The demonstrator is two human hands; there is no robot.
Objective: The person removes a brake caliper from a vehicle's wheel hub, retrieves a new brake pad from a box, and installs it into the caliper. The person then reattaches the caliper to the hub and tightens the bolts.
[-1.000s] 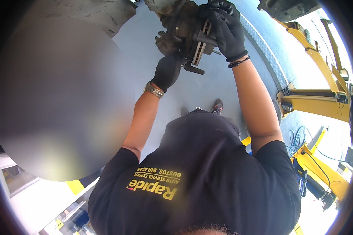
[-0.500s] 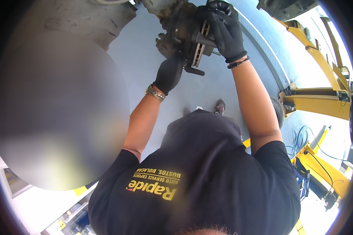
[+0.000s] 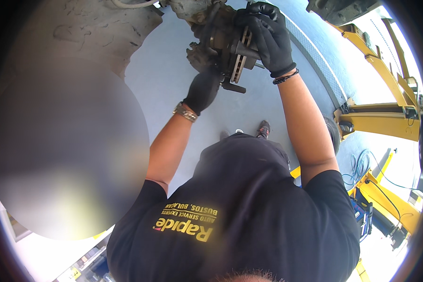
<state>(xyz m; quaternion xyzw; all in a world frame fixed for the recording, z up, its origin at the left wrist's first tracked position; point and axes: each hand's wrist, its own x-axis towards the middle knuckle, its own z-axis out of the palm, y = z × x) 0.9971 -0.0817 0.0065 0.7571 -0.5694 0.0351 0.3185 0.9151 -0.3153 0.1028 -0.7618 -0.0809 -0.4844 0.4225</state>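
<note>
Both my hands wear black gloves and are at a vehicle's wheel hub and brake assembly at the top middle. My right hand is at the upper right of the brake disc, which shows edge-on with its vent slots. Its fingers are curled in, and what they grip is hidden. A dark cylindrical part sticks out from the disc toward my right palm. At the lower left of the assembly is my left hand, its fingers hidden behind the parts. Just beside it, a dark rod-like part juts out below the disc.
A dirty grey body panel hangs at the upper left, above a large blurred round shape. Yellow lift arms stand on the right. A coiled blue hose lies near them. My shoe shows on the grey-blue floor.
Both hands stay almost where they were on the brake assembly. The blurred round shape on the left has shifted slightly down and left, showing more of the body panel.
</note>
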